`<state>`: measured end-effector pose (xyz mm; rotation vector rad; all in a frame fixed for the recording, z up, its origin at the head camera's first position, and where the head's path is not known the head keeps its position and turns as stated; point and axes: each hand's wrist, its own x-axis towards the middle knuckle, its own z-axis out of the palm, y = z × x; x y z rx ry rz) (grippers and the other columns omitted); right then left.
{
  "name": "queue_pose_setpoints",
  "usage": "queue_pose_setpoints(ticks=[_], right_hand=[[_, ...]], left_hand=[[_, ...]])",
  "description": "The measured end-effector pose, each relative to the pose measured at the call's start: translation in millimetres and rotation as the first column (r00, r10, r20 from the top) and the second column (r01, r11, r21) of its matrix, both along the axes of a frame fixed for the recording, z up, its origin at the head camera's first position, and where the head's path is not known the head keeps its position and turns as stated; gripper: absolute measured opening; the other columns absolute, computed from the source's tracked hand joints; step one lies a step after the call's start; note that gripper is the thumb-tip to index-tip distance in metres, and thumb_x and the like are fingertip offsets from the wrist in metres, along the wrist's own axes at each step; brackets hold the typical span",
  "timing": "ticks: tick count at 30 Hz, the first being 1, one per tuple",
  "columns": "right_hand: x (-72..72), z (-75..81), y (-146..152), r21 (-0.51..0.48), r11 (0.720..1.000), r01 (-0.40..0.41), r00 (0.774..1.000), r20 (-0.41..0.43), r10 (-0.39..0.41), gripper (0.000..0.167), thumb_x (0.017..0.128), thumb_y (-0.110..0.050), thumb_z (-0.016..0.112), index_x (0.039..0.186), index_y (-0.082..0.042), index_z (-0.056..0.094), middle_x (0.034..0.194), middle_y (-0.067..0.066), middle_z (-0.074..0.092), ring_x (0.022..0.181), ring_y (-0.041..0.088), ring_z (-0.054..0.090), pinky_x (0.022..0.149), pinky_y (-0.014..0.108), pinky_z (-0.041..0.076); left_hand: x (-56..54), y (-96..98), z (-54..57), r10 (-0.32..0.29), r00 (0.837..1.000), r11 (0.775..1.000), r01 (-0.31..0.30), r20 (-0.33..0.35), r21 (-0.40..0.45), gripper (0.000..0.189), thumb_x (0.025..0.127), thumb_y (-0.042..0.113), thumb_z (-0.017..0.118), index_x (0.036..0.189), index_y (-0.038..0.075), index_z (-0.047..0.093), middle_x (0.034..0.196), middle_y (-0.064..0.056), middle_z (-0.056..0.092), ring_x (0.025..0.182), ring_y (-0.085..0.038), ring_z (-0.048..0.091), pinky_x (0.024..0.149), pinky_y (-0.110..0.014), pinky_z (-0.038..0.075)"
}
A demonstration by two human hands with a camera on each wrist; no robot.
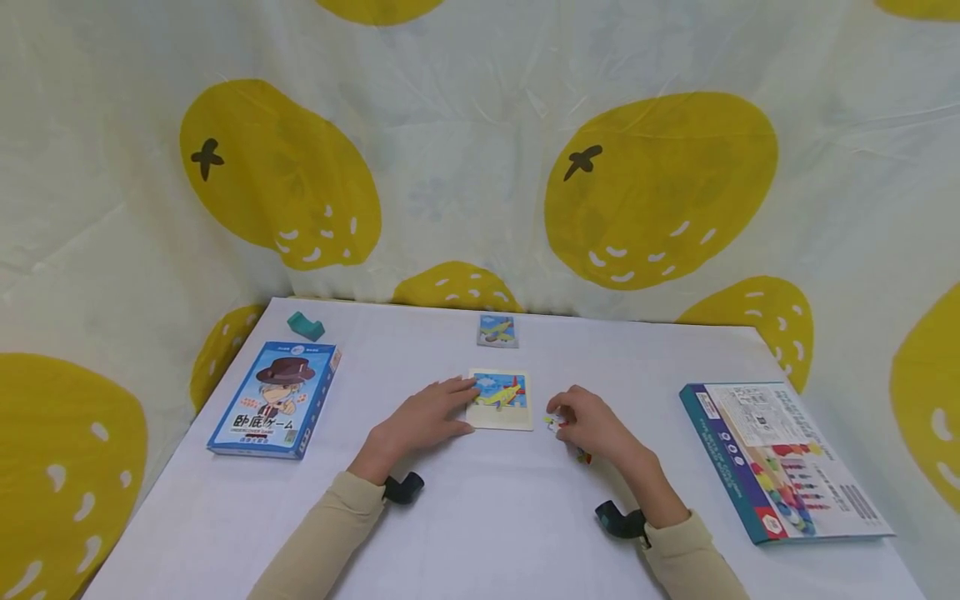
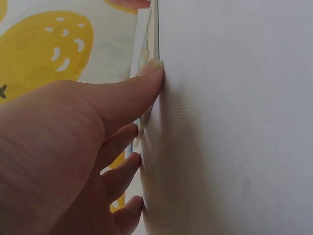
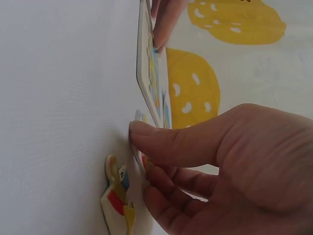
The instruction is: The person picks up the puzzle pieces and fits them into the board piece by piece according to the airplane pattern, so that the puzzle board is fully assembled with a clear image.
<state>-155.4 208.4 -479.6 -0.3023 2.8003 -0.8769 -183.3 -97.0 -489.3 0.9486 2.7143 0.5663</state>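
Note:
A small puzzle board (image 1: 499, 422) with a pale frame and a yellow airplane on blue lies flat mid-table. My left hand (image 1: 422, 423) rests at its left side, fingers extended; in the left wrist view the thumb (image 2: 129, 95) touches the board's edge. Just right of the board, my right hand (image 1: 600, 427) pinches a puzzle piece (image 1: 552, 422) between thumb and curled fingers, low over the table. Much of that piece is hidden by the fingers. Another puzzle piece (image 3: 115, 198), with red, yellow and blue on it, lies on the table beside the right hand.
A small airplane picture card (image 1: 497, 332) lies behind the board. On the left are a blue game box (image 1: 273, 400) and a teal tape-dispenser-like object (image 1: 306, 326). A large flat box (image 1: 783, 462) lies at right. A patterned curtain (image 1: 465, 167) hangs behind the table.

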Motion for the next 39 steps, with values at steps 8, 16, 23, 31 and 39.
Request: queue_pose_setpoints(ticks=[8,16,23,31,39], right_hand=[[3.1,2.3,-2,-0.019,0.999,0.03,0.999,0.032,-0.03,0.027,0.076,0.002,0.08,0.098,-0.009,0.071,0.088,0.005,0.059,0.081,0.018,0.051,0.068,0.029,0.046],[4.0,4.7,-4,-0.061,0.995,0.083,0.994,0.077,-0.078,0.019,0.081,0.004,0.071,0.09,-0.013,0.069,0.081,0.004,0.058,0.077,0.019,0.052,0.048,0.028,0.047],[1.4,7.1,-7,-0.058,0.993,0.105,0.994,0.008,-0.105,0.014,0.086,-0.002,0.07,0.089,-0.015,0.068,0.084,0.001,0.064,0.079,0.019,0.055,0.068,0.029,0.048],[-1.3,5.6,-12,-0.141,0.986,0.092,0.994,-0.052,-0.1,0.019,0.085,-0.002,0.07,0.1,-0.014,0.068,0.089,0.001,0.066,0.084,0.018,0.056,0.072,0.028,0.05],[-5.3,3.3,-22,-0.208,0.973,0.096,0.991,-0.071,-0.112,0.017,0.087,-0.004,0.071,0.102,-0.011,0.071,0.092,0.0,0.071,0.085,0.017,0.062,0.077,0.03,0.054]], left_hand=[[-2.2,-1.3,-6.4,0.008,1.0,1.0,-0.008,-0.003,-0.002,0.065,0.095,0.042,0.065,0.151,0.018,0.044,0.161,0.002,0.037,0.152,-0.023,0.029,0.123,-0.045,0.026],[-2.5,1.1,-8.5,0.015,1.0,1.0,-0.015,-0.005,-0.015,0.064,0.095,0.042,0.064,0.152,0.019,0.043,0.161,0.002,0.036,0.153,-0.023,0.027,0.124,-0.045,0.025],[-0.6,1.0,-7.3,0.023,1.0,1.0,-0.023,-0.007,-0.016,0.064,0.095,0.042,0.065,0.151,0.019,0.044,0.161,0.003,0.037,0.153,-0.022,0.028,0.124,-0.045,0.025],[-2.0,0.6,-10.4,0.021,1.0,1.0,-0.021,-0.018,-0.023,0.064,0.095,0.043,0.064,0.151,0.02,0.044,0.161,0.004,0.036,0.153,-0.021,0.027,0.124,-0.044,0.025],[-1.2,0.9,-9.7,0.021,1.0,1.0,-0.022,-0.023,-0.018,0.064,0.095,0.041,0.065,0.151,0.019,0.045,0.161,0.003,0.037,0.152,-0.022,0.028,0.124,-0.045,0.026]])
